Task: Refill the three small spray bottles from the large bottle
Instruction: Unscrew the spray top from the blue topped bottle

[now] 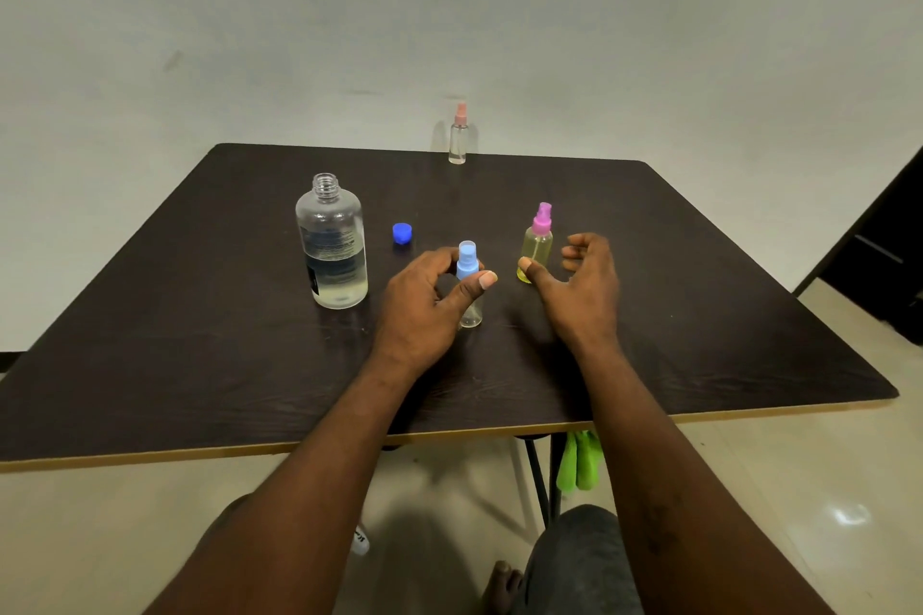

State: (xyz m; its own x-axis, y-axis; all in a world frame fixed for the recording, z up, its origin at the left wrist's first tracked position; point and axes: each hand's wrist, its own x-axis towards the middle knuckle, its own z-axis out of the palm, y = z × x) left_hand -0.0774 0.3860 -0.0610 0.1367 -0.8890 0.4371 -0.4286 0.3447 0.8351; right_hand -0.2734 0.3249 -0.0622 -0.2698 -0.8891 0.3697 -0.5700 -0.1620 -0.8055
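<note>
Blue sprayer is held near bench centre, left grip curled round it, judged steadied for unscrewing | right grip spread, empty, just beside purple sprayer | pink sprayer parked at far edge | large bottle left, part full, uncapped for pouring, cap set beside it | label print unreadable.

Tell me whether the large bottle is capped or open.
Open: the large bottle shows a bare threaded neck; the blue cap lies apart on the table.

Open large bottle; blue sprayer, purple sprayer, pink sprayer upright
</note>
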